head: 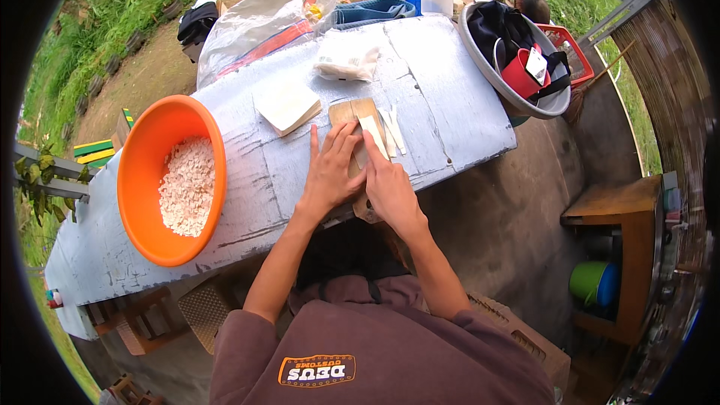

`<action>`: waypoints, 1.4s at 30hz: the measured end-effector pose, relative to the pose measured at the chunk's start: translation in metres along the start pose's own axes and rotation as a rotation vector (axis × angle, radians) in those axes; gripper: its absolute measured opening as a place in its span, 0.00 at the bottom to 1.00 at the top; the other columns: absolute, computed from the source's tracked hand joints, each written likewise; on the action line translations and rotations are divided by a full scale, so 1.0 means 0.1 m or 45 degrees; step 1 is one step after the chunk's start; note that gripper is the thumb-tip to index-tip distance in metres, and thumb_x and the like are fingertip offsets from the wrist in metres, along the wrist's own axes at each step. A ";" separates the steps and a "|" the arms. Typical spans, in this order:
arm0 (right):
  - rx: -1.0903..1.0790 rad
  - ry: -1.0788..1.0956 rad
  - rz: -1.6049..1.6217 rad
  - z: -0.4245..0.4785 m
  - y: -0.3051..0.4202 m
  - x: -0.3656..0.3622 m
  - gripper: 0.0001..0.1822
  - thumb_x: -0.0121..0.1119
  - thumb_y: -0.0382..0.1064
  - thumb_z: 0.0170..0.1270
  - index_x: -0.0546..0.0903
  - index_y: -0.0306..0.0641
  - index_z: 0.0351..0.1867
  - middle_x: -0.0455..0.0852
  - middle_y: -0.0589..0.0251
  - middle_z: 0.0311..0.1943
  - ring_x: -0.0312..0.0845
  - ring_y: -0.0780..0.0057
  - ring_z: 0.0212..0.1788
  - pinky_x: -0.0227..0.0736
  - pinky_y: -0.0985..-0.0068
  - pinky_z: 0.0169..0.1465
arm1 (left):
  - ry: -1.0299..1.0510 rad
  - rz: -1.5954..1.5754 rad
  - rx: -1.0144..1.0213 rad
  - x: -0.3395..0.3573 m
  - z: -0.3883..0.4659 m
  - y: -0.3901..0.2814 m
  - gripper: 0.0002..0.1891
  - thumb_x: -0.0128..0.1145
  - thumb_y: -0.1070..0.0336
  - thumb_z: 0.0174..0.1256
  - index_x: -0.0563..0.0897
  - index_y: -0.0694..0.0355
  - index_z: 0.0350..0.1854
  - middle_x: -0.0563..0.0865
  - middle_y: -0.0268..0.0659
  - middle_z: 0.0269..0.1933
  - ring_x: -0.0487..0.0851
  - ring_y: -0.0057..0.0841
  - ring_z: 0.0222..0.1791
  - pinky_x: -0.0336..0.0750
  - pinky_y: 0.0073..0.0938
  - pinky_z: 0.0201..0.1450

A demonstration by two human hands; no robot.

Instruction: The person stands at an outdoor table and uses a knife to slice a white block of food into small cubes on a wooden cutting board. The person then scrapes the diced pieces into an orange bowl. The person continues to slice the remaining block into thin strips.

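A wooden cutting board (343, 112) lies at the table's near edge, its handle end towards me. My left hand (332, 171) rests palm down over the board, fingers spread. Beside it, my right hand (388, 183) is curled with its index finger stretched forward. It grips what looks like a knife (360, 153); only a greyish part of the blade shows between the hands, and the handle is hidden. A narrow pale sheet (372, 130) lies along the right index finger. Several cut pale strips (395, 130) lie at the board's right. Left of the board sits a stack of pale square sheets (288, 108).
An orange basin (132, 202) at the left holds many small pale squares (188, 191). Behind the board is a clear plastic pack (347, 62). A large plastic sack (259, 28) lies over the far edge. A grey tub (478, 48) with dark cloth and a red container stands right.
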State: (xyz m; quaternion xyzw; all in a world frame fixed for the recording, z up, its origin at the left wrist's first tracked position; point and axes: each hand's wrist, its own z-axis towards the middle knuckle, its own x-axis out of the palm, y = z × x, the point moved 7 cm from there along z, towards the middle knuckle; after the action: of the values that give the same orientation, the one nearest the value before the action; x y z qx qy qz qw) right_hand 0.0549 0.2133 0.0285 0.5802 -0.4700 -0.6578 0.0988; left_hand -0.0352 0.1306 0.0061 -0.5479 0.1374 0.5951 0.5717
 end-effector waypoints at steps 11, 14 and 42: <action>0.063 0.018 0.024 -0.23 -0.04 -0.06 0.27 0.44 0.38 0.84 0.66 0.43 0.81 0.84 0.24 0.40 0.80 0.23 0.45 0.71 0.37 0.50 | 0.004 -0.005 -0.025 0.00 0.01 0.00 0.27 0.66 0.49 0.68 0.80 0.61 0.64 0.73 0.37 0.78 0.66 0.35 0.82 0.36 0.67 0.86; 0.041 0.011 0.010 -0.30 -0.07 -0.06 0.26 0.44 0.38 0.85 0.67 0.43 0.81 0.84 0.24 0.40 0.80 0.23 0.45 0.70 0.38 0.50 | -0.006 -0.003 -0.029 0.00 0.00 0.00 0.27 0.65 0.48 0.69 0.80 0.61 0.63 0.74 0.37 0.78 0.66 0.35 0.82 0.35 0.67 0.86; 0.087 0.014 0.177 -1.03 -0.25 -0.21 0.28 0.45 0.39 0.84 0.65 0.50 0.82 0.85 0.26 0.39 0.80 0.25 0.48 0.72 0.39 0.51 | -0.048 0.026 -0.004 -0.01 -0.01 -0.02 0.27 0.63 0.47 0.71 0.80 0.61 0.63 0.73 0.39 0.78 0.66 0.35 0.81 0.28 0.69 0.85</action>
State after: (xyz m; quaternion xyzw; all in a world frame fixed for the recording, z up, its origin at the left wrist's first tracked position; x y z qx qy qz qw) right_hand 0.1594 0.1888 0.0363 0.5530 -0.5307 -0.6296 0.1269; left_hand -0.0335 0.1299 0.0073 -0.5359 0.1313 0.6113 0.5673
